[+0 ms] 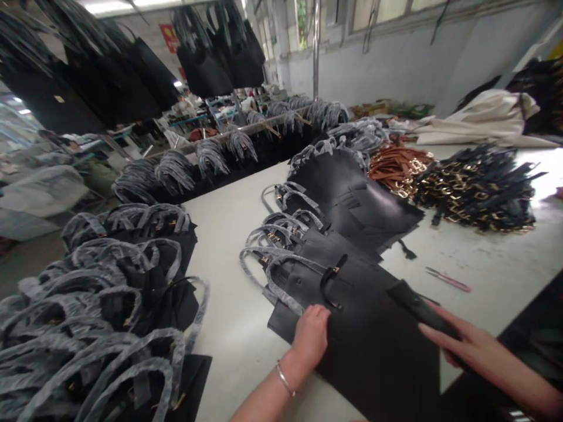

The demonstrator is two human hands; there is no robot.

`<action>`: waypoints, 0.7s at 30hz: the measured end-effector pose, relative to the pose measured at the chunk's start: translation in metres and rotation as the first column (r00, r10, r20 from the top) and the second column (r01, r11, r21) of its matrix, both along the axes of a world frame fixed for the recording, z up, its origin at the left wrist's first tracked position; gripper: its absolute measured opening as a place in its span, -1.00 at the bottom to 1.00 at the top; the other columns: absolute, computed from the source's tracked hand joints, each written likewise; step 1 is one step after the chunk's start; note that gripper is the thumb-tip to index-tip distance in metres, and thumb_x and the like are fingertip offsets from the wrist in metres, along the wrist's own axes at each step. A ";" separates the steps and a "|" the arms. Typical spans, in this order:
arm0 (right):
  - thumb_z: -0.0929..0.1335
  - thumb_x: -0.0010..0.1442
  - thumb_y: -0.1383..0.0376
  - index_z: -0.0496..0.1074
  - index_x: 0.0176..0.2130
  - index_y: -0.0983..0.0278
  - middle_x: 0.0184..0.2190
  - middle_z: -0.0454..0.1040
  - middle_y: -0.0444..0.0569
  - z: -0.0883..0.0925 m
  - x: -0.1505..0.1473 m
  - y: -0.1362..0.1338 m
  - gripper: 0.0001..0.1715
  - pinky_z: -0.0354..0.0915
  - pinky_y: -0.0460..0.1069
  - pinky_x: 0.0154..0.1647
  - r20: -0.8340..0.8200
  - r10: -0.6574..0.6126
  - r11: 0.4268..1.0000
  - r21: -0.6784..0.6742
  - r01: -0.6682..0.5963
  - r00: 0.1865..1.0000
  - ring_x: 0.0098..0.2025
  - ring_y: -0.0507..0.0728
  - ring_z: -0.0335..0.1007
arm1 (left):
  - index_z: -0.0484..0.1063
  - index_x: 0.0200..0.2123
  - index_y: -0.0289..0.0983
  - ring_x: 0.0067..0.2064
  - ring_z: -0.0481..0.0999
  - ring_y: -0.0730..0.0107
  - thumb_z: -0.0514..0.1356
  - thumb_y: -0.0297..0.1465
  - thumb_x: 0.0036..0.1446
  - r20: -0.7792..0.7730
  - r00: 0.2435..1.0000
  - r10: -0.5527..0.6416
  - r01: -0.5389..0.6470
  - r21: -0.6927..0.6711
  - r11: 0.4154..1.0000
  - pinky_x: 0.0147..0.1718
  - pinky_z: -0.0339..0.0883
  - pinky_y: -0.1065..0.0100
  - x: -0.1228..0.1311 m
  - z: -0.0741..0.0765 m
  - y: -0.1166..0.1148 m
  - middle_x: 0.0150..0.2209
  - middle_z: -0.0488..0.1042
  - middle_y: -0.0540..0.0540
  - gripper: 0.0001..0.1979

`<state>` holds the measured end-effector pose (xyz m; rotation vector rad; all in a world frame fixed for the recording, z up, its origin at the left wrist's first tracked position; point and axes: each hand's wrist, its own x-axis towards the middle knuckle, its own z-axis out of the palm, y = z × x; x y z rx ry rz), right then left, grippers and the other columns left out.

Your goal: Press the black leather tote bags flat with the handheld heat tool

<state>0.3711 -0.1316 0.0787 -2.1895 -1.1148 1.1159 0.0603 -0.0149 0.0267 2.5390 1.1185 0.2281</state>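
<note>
My left hand [310,337] rests at the near edge of a black leather tote bag [373,334], which lies flat on the white worktable [233,246]. A metal bangle [285,378] circles that wrist. My right hand [457,340] is at the bag's right side, with its fingers around a black leather strap piece [422,310]. The bag's handles [281,275] are wrapped in grey film and curve away from me. A small buckled black strap [332,281] sits on the bag. More black bags [352,205] lie stacked beyond it.
Pink-handled scissors [448,280] lie to the right. Farther off are heaps of tan straps [398,170] and black straps [475,187] with gold buckles. A large pile of film-wrapped bags [97,310] fills the left side, and black bags [202,64] hang overhead.
</note>
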 end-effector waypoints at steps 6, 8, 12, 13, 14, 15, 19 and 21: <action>0.32 0.13 0.01 0.11 0.28 0.30 -0.61 0.37 -0.18 -0.016 -0.047 0.059 -0.15 0.22 -0.09 -0.69 -0.259 0.138 0.985 -0.065 -0.160 0.956 -0.69 0.04 0.30 | 0.29 0.12 -0.23 0.25 0.18 0.12 0.09 -0.33 0.23 0.158 0.987 -0.018 0.008 0.062 0.998 0.22 0.11 0.01 0.036 -0.042 -0.047 0.25 0.20 -0.16 -0.62; 0.34 0.13 0.05 0.15 0.27 0.30 -0.60 0.36 -0.19 -0.018 -0.051 0.075 -0.18 0.18 -0.13 -0.73 -0.278 0.142 0.983 -0.077 -0.170 0.950 -0.71 0.00 0.27 | 0.27 0.14 -0.20 0.27 0.16 0.18 0.03 -0.33 0.28 0.146 0.988 -0.053 0.038 0.102 0.994 0.25 0.07 0.02 0.034 -0.051 -0.048 0.25 0.21 -0.12 -0.62; 0.36 0.14 0.06 0.18 0.25 0.30 -0.62 0.30 -0.24 -0.020 -0.060 0.105 -0.22 0.14 -0.15 -0.79 -0.331 0.125 0.981 -0.103 -0.167 0.935 -0.76 -0.04 0.21 | 0.26 0.16 -0.18 0.27 0.16 0.24 0.00 -0.33 0.29 0.121 0.989 -0.079 0.062 0.137 0.989 0.27 0.04 0.09 0.028 -0.055 -0.044 0.25 0.23 -0.07 -0.62; 0.35 0.15 0.05 0.18 0.25 0.29 -0.62 0.29 -0.24 -0.021 -0.063 0.111 -0.23 0.14 -0.15 -0.79 -0.337 0.125 0.981 -0.101 -0.168 0.933 -0.76 -0.04 0.21 | 0.27 0.15 -0.18 0.27 0.16 0.24 0.01 -0.32 0.29 0.113 0.990 -0.085 0.068 0.143 0.987 0.27 0.03 0.10 0.028 -0.054 -0.043 0.25 0.22 -0.08 -0.62; 0.34 0.16 0.05 0.18 0.25 0.29 -0.62 0.29 -0.25 -0.021 -0.065 0.117 -0.24 0.14 -0.15 -0.79 -0.341 0.128 0.980 -0.098 -0.171 0.931 -0.76 -0.04 0.21 | 0.27 0.15 -0.19 0.27 0.16 0.24 0.02 -0.32 0.28 0.105 0.990 -0.089 0.072 0.151 0.986 0.27 0.03 0.11 0.029 -0.053 -0.043 0.25 0.22 -0.08 -0.62; 0.34 0.17 0.06 0.16 0.26 0.28 -0.62 0.29 -0.25 -0.022 -0.067 0.121 -0.24 0.14 -0.15 -0.79 -0.343 0.132 0.980 -0.094 -0.174 0.930 -0.76 -0.04 0.21 | 0.28 0.15 -0.19 0.27 0.16 0.24 0.03 -0.31 0.28 0.099 0.991 -0.090 0.074 0.159 0.985 0.27 0.02 0.11 0.029 -0.053 -0.043 0.25 0.23 -0.09 -0.62; 0.35 0.16 0.06 0.15 0.27 0.28 -0.62 0.30 -0.25 -0.020 -0.061 0.118 -0.21 0.14 -0.17 -0.79 -0.339 0.150 0.974 -0.109 -0.197 0.929 -0.75 -0.04 0.23 | 0.28 0.15 -0.18 0.27 0.16 0.25 0.03 -0.31 0.27 0.110 0.991 -0.072 0.053 0.169 0.984 0.28 -0.02 0.11 0.030 -0.052 -0.044 0.25 0.23 -0.08 -0.61; 0.36 0.15 0.05 0.14 0.27 0.30 -0.62 0.31 -0.25 -0.018 -0.055 0.112 -0.19 0.15 -0.16 -0.78 -0.334 0.160 0.965 -0.145 -0.218 0.929 -0.74 -0.03 0.24 | 0.28 0.15 -0.19 0.27 0.16 0.25 0.01 -0.31 0.28 0.121 0.990 -0.075 0.055 0.167 0.984 0.29 -0.03 0.11 0.030 -0.051 -0.044 0.25 0.23 -0.07 -0.62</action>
